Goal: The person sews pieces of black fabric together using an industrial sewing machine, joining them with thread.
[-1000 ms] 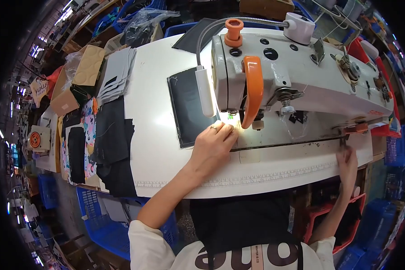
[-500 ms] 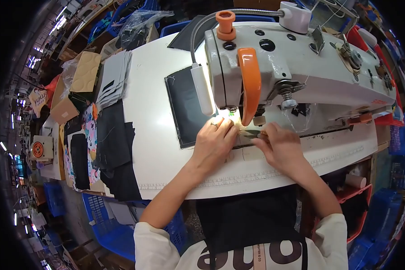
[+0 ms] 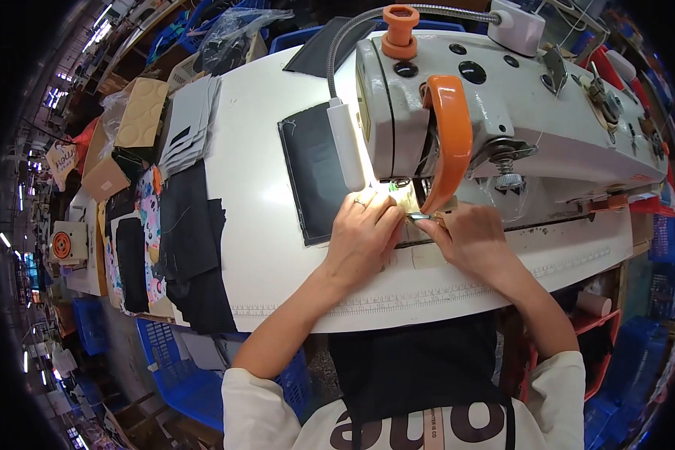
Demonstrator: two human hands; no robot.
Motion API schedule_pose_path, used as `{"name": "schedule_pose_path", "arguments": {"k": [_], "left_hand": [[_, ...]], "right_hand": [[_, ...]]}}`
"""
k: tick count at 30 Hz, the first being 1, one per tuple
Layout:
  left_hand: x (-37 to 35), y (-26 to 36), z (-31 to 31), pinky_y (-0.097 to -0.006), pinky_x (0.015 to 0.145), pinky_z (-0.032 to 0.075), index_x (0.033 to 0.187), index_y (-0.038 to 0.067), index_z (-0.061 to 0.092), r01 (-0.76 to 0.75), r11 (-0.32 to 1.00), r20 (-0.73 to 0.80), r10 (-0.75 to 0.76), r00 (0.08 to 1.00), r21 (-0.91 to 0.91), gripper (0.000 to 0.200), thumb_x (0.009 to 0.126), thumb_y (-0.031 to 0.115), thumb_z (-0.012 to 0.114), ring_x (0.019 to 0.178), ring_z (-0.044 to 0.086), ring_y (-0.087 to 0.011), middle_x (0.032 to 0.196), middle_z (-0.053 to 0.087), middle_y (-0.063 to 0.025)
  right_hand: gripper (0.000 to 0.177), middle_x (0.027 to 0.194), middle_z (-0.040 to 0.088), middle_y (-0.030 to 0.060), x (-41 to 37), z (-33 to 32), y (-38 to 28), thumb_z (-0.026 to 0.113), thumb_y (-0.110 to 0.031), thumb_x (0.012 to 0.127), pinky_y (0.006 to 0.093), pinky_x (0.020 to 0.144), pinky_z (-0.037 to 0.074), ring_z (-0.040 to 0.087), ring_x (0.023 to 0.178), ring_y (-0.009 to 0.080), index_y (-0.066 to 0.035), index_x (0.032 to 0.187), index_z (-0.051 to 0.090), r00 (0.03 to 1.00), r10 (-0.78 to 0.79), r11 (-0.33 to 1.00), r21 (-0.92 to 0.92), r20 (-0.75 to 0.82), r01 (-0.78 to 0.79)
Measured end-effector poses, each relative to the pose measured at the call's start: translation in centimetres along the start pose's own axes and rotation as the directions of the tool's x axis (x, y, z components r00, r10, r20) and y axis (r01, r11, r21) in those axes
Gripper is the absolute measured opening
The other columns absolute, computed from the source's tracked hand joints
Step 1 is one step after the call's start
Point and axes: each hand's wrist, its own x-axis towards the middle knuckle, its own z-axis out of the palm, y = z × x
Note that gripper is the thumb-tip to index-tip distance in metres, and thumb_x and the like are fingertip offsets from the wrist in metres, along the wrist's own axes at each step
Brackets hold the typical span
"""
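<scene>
My left hand [image 3: 364, 234] is closed by the needle area of the sewing machine [image 3: 427, 112]; whatever its fingertips pinch is too small to make out. A bit of green [image 3: 394, 189] shows in the light beyond those fingers. My right hand [image 3: 474, 238] is closed around a small metal-bladed tool [image 3: 421, 216], whose tip points left toward my left fingertips. Its handle is mostly hidden in the fingers. Just above the blade curves the machine's orange guard [image 3: 450, 135]. A black rectangular panel [image 3: 315, 172] with stitched edges lies flat beyond my left hand.
A white lamp [image 3: 346, 146] on a bendable metal neck hangs beside the machine head. Stacked dark fabric pieces [image 3: 191, 232] and grey sheets [image 3: 190, 124] lie at the table's left. A printed ruler [image 3: 427, 294] runs along the front edge. A blue basket [image 3: 180, 375] stands below.
The metal-bladed tool in my right hand has moved left and slightly up, closer to my left fingertips. The view has shifted, so the machine appears farther right.
</scene>
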Motion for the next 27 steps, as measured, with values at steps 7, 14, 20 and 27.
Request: {"name": "schedule_pose_path", "arguments": {"k": [7, 14, 20, 27], "left_hand": [[0.1, 0.0, 0.0, -0.0412, 0.083, 0.045, 0.096, 0.005, 0.063, 0.003, 0.999, -0.025, -0.004, 1.000, -0.040, 0.019, 0.079, 0.006, 0.073, 0.090, 0.060, -0.0274, 0.097, 0.061, -0.0077], [-0.2, 0.1, 0.1, -0.0425, 0.085, 0.044, 0.095, 0.006, 0.063, 0.012, 1.000, -0.045, -0.013, 0.999, -0.017, 0.020, 0.079, 0.006, 0.073, 0.090, 0.060, -0.0270, 0.096, 0.061, -0.0070], [-0.1, 0.0, 0.2, -0.0415, 0.085, 0.044, 0.094, 0.006, 0.062, 0.009, 1.000, -0.057, -0.011, 0.998, -0.019, 0.020, 0.078, 0.007, 0.074, 0.090, 0.060, -0.0262, 0.094, 0.061, -0.0064], [0.2, 0.1, 0.3, -0.0397, 0.082, 0.044, 0.091, 0.007, 0.061, 0.009, 1.000, -0.095, -0.010, 0.995, -0.009, 0.019, 0.077, 0.003, 0.073, 0.086, 0.060, -0.0256, 0.089, 0.060, -0.0060]], "right_hand": [[0.039, 0.073, 0.068, 0.0146, 0.3, -0.3, -0.3, 0.067, -0.040, 0.095, 0.0443, 0.058, 0.051, 0.067, 0.065, 0.0345, -0.006, 0.077, 0.071, 0.996, 0.069, 0.997, -0.024, 0.058, -0.068], [0.040, 0.073, 0.068, 0.0138, -0.1, 0.2, -0.1, 0.066, -0.043, 0.095, 0.0432, 0.057, 0.050, 0.067, 0.063, 0.0330, -0.007, 0.078, 0.071, 0.998, 0.038, 0.997, 0.068, -0.054, -0.034], [0.037, 0.069, 0.067, 0.0140, 0.6, 0.1, -0.2, 0.071, -0.037, 0.092, 0.0447, 0.057, 0.051, 0.069, 0.064, 0.0336, -0.004, 0.078, 0.062, 1.000, 0.003, 1.000, 0.020, -0.018, -0.002], [0.045, 0.061, 0.064, 0.0150, 0.8, 0.0, -0.3, 0.065, -0.043, 0.095, 0.0452, 0.057, 0.048, 0.066, 0.060, 0.0345, -0.006, 0.070, 0.071, 0.999, 0.017, 1.000, -0.024, -0.031, -0.017]]}}
